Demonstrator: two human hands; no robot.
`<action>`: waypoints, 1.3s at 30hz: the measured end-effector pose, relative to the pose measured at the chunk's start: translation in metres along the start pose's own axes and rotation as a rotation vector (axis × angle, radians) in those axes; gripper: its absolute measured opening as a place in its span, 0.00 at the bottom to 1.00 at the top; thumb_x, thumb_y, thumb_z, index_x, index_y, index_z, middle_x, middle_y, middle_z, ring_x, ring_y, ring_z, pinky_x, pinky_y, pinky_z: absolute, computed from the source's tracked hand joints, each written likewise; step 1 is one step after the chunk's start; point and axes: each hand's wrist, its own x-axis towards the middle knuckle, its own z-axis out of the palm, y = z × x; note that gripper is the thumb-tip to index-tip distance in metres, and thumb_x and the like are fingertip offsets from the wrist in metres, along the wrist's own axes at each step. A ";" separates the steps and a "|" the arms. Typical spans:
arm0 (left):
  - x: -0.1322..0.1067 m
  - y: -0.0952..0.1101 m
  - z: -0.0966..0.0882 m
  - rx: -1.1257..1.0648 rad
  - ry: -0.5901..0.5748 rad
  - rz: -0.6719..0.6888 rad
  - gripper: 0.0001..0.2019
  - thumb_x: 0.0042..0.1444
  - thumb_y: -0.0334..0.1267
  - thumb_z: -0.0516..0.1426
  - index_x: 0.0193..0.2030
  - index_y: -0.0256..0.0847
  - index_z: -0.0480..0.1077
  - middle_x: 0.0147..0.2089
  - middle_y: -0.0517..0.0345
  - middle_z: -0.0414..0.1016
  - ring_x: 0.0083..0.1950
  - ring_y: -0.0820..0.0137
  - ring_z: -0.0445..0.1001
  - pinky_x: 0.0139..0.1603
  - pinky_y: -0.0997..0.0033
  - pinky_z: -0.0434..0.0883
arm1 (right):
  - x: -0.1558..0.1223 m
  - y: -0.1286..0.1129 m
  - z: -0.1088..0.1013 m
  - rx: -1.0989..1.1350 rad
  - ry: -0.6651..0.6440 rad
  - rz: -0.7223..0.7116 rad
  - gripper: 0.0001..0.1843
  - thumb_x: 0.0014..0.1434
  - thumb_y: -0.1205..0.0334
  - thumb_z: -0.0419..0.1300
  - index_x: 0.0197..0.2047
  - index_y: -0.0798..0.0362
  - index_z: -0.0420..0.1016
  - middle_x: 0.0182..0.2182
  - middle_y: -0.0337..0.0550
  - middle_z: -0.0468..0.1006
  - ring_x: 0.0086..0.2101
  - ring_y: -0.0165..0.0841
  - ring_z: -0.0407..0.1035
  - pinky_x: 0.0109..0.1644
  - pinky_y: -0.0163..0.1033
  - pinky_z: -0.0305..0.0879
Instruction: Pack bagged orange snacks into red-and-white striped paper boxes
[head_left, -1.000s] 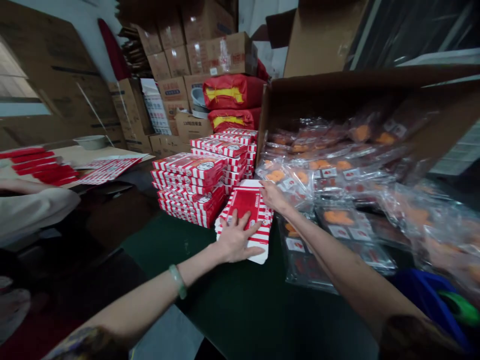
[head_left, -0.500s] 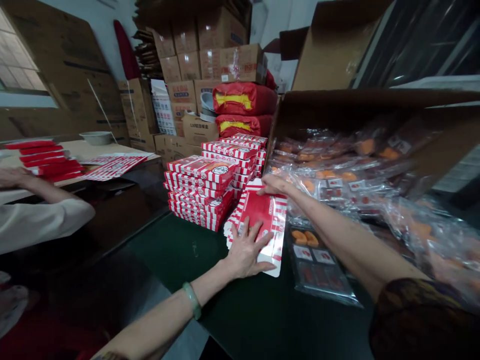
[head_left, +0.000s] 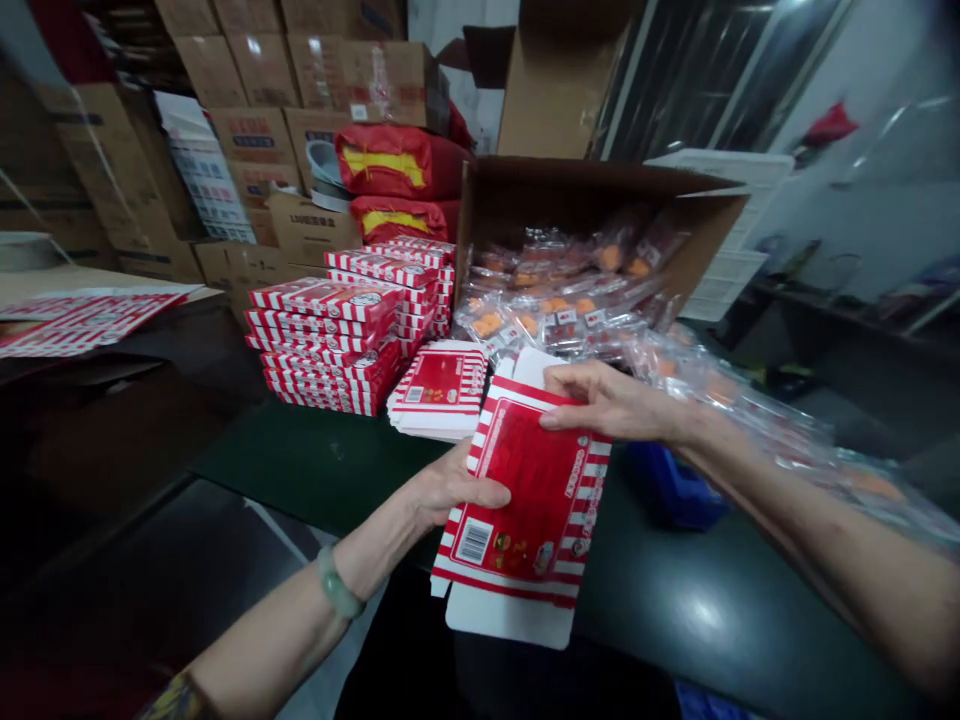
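A red and white striped carton (head_left: 532, 480), flattened with its end flaps sticking out, is held between both my hands. My left hand (head_left: 457, 485) grips its left edge, thumb on the printed face. My right hand (head_left: 600, 400) pinches it near the upper right corner, by the white top flap. Behind it lies a pile of more flat cartons (head_left: 442, 385) on the green table (head_left: 300, 440). Filled striped boxes (head_left: 322, 340) are stacked to the left of that pile.
A large cardboard box (head_left: 600, 175) on its side spills clear plastic packs (head_left: 570, 310) toward the right. A blue container (head_left: 671, 490) sits right of the carton. Red bags (head_left: 401, 165) and brown boxes (head_left: 255, 150) stand behind. White crates (head_left: 724, 280) are at the back right.
My hands have lifted one flat carton off the pile and brought it closer to me. The view has swung right, and the co-worker's arm on the left is out of sight.
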 end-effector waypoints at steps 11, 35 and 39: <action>0.010 -0.014 0.009 0.239 0.349 0.151 0.30 0.31 0.38 0.71 0.44 0.36 0.70 0.40 0.51 0.79 0.40 0.60 0.78 0.41 0.62 0.75 | -0.088 0.008 0.070 -0.500 1.105 -0.119 0.27 0.46 0.55 0.68 0.48 0.51 0.66 0.43 0.49 0.75 0.45 0.42 0.70 0.46 0.47 0.66; 0.074 -0.030 -0.005 0.217 0.526 -0.003 0.25 0.30 0.41 0.71 0.37 0.33 0.72 0.33 0.52 0.79 0.32 0.64 0.78 0.36 0.62 0.77 | -0.056 0.075 0.105 0.601 1.063 0.312 0.22 0.48 0.50 0.65 0.42 0.55 0.71 0.38 0.50 0.80 0.34 0.42 0.76 0.37 0.48 0.74; 0.072 -0.055 -0.025 0.324 0.488 0.005 0.27 0.31 0.43 0.71 0.40 0.33 0.72 0.35 0.52 0.80 0.33 0.65 0.78 0.38 0.62 0.76 | -0.061 0.101 0.136 0.540 1.123 0.372 0.22 0.49 0.47 0.62 0.41 0.55 0.69 0.39 0.50 0.79 0.35 0.42 0.75 0.38 0.47 0.73</action>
